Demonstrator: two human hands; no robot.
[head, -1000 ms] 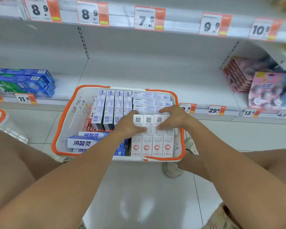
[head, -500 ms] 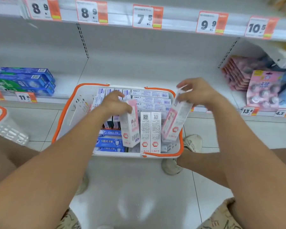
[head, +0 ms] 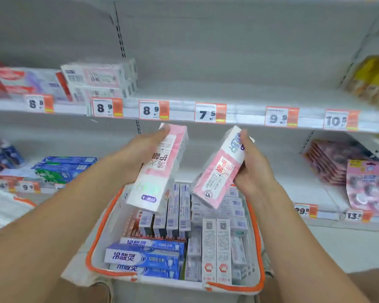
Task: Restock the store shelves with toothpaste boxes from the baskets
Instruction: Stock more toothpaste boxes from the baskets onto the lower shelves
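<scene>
Head view shows the carry step under way: each of the person's hands holds a pink-and-white toothpaste box up in the air, between the basket below and the shelves ahead. The left hand (head: 144, 147) grips the left box (head: 160, 169) along its long side, fingers curled round its upper end, the box nearly upright and leaning a little to the right. The right hand (head: 251, 169) wraps its fingers round the right box (head: 219, 169), which tilts to the left with its lower end over the basket. The two boxes are apart, not touching.

Below them the orange-rimmed basket (head: 253, 217) is well filled with more toothpaste boxes, some standing on end and blue ones (head: 143, 256) lying flat at the near left, so the restocking looks far from finished.

On the upper shelf (head: 239, 92), a stack of similar pink-and-white boxes (head: 99, 80) sits at the left above an 8.9 price tag (head: 107, 107); motion blur makes it hard to be sure the print matches. If it does, the next move calls for lifting both boxes over the shelf edge, turning them to lie flat lengthwise, and setting them just beside or on that stack, faces outward.
</scene>
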